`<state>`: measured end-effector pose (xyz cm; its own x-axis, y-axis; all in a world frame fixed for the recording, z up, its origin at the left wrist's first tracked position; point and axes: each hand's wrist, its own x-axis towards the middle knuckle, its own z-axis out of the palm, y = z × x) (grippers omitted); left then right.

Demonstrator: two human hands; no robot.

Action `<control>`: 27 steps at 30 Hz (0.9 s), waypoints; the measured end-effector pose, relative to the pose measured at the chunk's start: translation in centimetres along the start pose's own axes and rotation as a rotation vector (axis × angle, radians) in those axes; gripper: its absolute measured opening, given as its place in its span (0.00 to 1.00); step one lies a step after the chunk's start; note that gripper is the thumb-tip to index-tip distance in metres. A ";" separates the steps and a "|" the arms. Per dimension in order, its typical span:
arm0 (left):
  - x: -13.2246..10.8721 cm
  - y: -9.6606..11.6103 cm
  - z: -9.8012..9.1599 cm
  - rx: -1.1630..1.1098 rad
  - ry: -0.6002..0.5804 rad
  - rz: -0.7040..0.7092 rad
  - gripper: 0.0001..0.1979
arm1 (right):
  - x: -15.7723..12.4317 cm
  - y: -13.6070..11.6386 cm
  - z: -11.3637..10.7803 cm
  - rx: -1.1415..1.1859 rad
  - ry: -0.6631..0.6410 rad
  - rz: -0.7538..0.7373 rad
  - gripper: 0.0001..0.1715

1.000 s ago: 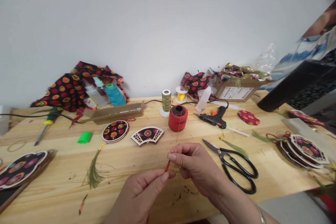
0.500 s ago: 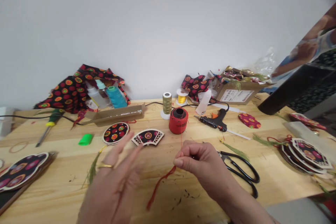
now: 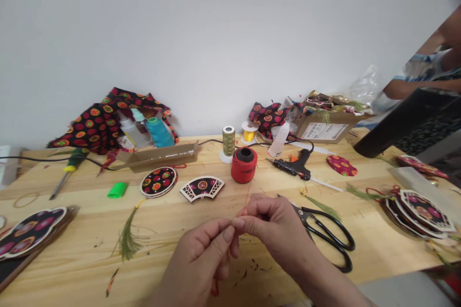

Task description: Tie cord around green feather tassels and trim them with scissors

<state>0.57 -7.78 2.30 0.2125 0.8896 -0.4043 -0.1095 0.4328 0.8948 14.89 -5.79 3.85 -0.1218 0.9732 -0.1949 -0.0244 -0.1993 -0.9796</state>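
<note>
My left hand [image 3: 205, 259] and my right hand [image 3: 268, 225] meet fingertip to fingertip above the table, both pinching red thread [image 3: 247, 196]. From the right fingers the thread runs up to a red spool [image 3: 244, 165] standing just beyond. A loose red end [image 3: 215, 288] shows beneath my left hand; the rest is hidden by the fingers. Black-handled scissors [image 3: 324, 230] lie beside my right wrist, partly covered by it. Beyond my left hand lies a fan-shaped ornament [image 3: 202, 188] with a pale cut-out frame, and left of it a round ornament [image 3: 158, 182] with a green tassel [image 3: 129, 235].
A black glue gun [image 3: 295, 168] lies behind my right hand. A screwdriver [image 3: 68, 172] and a green cap [image 3: 117, 190] are at left. Stacked ornaments [image 3: 421, 211] sit at right, near a filled cardboard box [image 3: 324, 127]. Another person's arm [image 3: 414, 87] shows at far right.
My left hand, blurred and with fingers spread half a second ago, has come right to pinch the thread at my right fingertips. The hanging red end is now mostly hidden.
</note>
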 end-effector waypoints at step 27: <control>0.3 0.0 -0.7 -0.164 0.227 -0.048 0.14 | -5.3 5.2 -12.2 -1.414 0.258 0.075 0.20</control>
<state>-0.03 -7.46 2.04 0.0010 0.8692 -0.4944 -0.2644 0.4770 0.8382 27.54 -10.57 -0.76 0.1050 0.9894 -0.1003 0.9793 -0.1204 -0.1624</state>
